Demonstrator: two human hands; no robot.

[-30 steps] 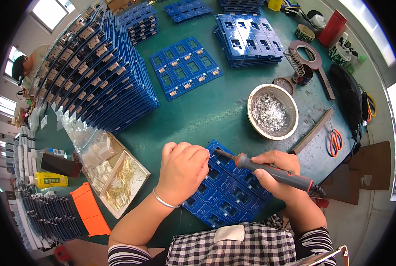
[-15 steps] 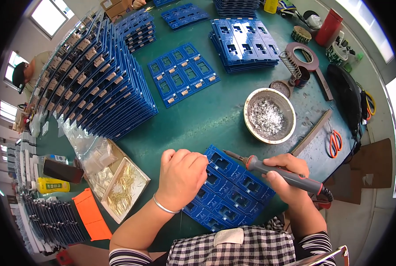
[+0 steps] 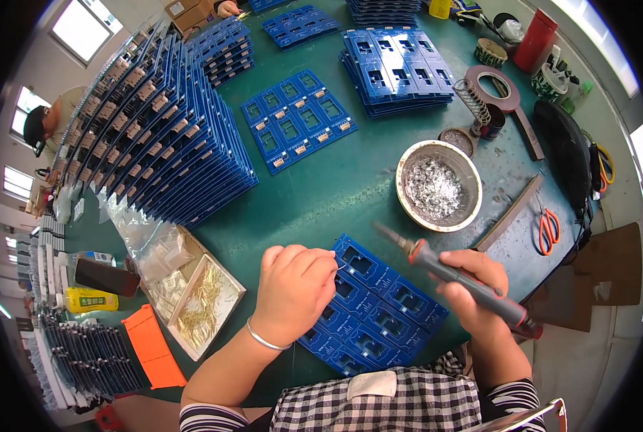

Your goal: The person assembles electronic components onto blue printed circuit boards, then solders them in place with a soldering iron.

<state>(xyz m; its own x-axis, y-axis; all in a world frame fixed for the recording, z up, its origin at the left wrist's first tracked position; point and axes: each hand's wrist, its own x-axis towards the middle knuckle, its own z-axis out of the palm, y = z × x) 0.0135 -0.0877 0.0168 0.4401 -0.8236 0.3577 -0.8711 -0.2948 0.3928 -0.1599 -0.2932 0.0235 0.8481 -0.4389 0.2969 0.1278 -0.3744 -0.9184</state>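
Note:
In my right hand (image 3: 476, 284) is a grey soldering iron (image 3: 458, 277) with a red-banded grip. Its tip is blurred and points up and left, above the table beyond the board. Below it lies a blue circuit board panel (image 3: 390, 317) with several rectangular cutouts, set at a slant in front of me. My left hand (image 3: 292, 291) is closed in a pinch over the panel's left edge. A thin silvery wire (image 3: 342, 267) shows at its fingertips; most of it is hidden by the fingers.
A round bowl (image 3: 402, 189) of silvery scraps stands beyond the iron. Orange-handled scissors (image 3: 549, 232) and a bar (image 3: 508, 214) lie right. A divided tray (image 3: 228, 284) of brass pins and white connectors sits left, near a tall board stack (image 3: 170, 137). Another person's hand (image 3: 228, 9) shows far off.
The soldering iron has swung slightly right and away, its tip lifting off from the panel's upper corner. My left hand has stayed nearly still.

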